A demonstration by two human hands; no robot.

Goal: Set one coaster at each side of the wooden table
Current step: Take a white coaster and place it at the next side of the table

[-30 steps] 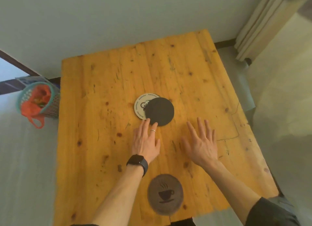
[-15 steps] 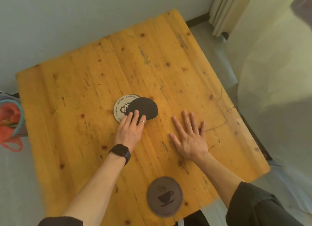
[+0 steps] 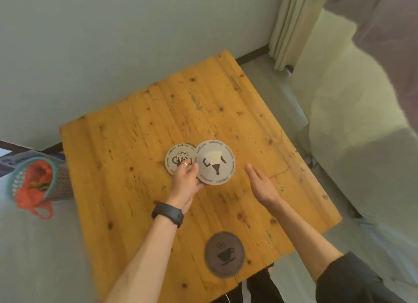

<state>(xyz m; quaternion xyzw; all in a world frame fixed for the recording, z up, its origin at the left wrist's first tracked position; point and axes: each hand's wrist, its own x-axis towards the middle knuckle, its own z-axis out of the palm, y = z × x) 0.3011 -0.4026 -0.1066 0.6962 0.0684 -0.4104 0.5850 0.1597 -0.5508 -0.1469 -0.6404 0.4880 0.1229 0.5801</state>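
- Gripping a pale coaster with a dripper print (image 3: 215, 162) in the left hand (image 3: 187, 181), thumb on its printed face, fingers behind its lower left edge.
- Holding that coaster tilted up off the wooden table (image 3: 135, 167), printed face toward the camera, near the table's middle.
- Overlapping the right edge of a second pale coaster with a mug print (image 3: 178, 159), lying flat just to the left.
- Wearing a ring on one left finger and a black watch (image 3: 167, 214) on the left wrist.
- Hovering the right hand (image 3: 260, 183) open and edge-on just right of the lifted coaster, gripping nothing, not touching it.
- Lying flat at the near edge of the table: a dark coaster with a steaming cup print (image 3: 225, 255), well apart from both hands.
- Sitting off the table's left side: a mesh basket (image 3: 31, 178) with orange contents.
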